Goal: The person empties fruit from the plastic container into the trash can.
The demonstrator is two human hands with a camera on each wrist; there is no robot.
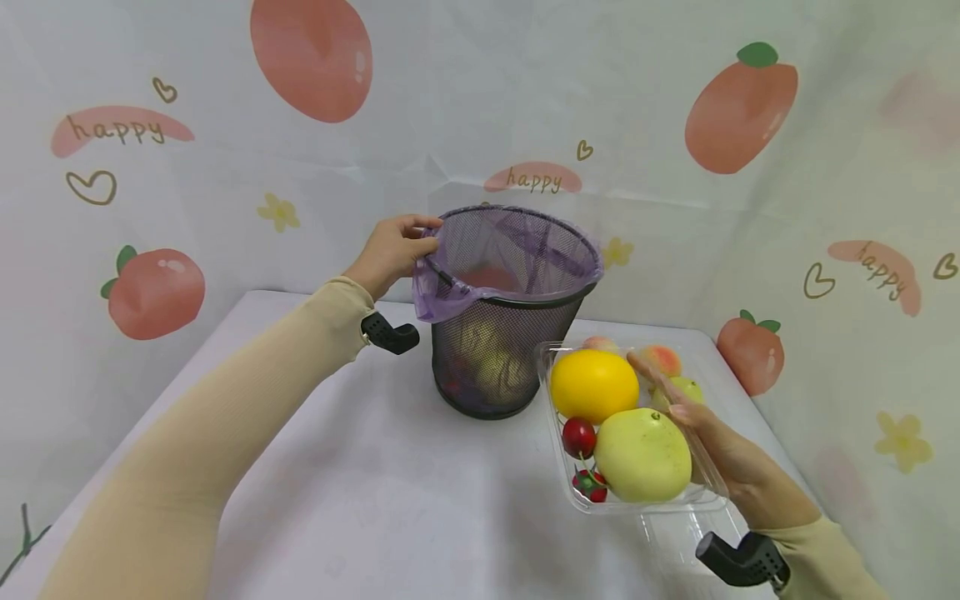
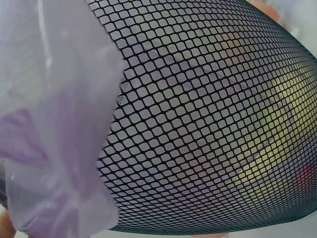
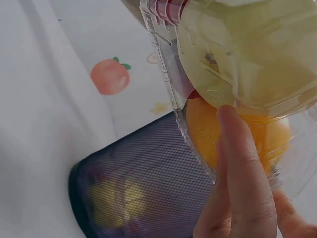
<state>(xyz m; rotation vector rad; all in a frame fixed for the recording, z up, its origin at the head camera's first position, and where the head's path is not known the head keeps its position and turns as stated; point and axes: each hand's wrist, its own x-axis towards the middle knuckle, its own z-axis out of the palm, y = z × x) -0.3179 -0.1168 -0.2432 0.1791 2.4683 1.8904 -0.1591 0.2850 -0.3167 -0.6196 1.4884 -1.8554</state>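
Table [image 1: 360, 500]: white, standing before fruit-print cloth [image 1: 450, 75].
Bin [image 1: 536, 333]: standing on table, purple bag [image 1: 442, 298] lining it.
L hand [image 1: 393, 250]: pinching bag at rim.
R hand [image 1: 731, 454]: gripping clear box [image 1: 585, 506] w/ fruit [image 1: 645, 454], R of bin.
Hidden: bin contents [image 1: 498, 371] blurring behind mesh; peach [image 1: 664, 360] partly showing behind box.
Cut off: sleeves [image 1: 195, 442], running out of frame.

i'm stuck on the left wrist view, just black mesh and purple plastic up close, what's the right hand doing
Observer: The right hand holds a clear container.
Operator: anything in it
Observer: Yes: a deep-yellow fruit, a yellow-green fruit and two small red fruits.
Operator: and what's the left hand on, can't make it out from here
Observer: The left hand grips the purple bag at the rim of the mesh bin.
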